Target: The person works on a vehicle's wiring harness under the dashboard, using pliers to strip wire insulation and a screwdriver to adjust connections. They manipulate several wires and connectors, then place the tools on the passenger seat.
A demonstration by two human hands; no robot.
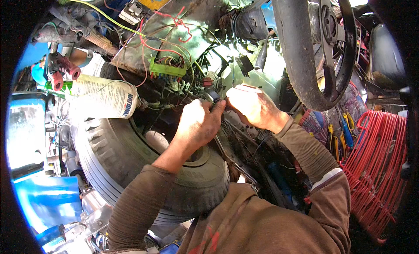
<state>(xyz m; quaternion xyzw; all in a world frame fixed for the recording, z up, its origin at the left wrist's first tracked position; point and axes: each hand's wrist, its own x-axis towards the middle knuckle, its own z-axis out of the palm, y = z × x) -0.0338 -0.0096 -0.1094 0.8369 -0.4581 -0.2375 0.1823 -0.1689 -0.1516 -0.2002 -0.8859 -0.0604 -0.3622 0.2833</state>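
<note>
My left hand and my right hand meet at the middle, fingertips nearly touching. The left is closed, its thumb and fingers pinched beside a small black ring-shaped thing that looks like a roll of tape. Closed too, the right hand has a thin dark wire running upward from its fingers. What lies between the fingertips is mostly hidden. Behind the hands hang loose wires and a small red connector. Up and to the left is a green fuse block with coloured wires plugged in.
A big tyre lies below my left forearm, with a white labelled bottle against it. At upper right hangs a black steering wheel. Red coiled hose or cable and several pliers-like tools are at the right.
</note>
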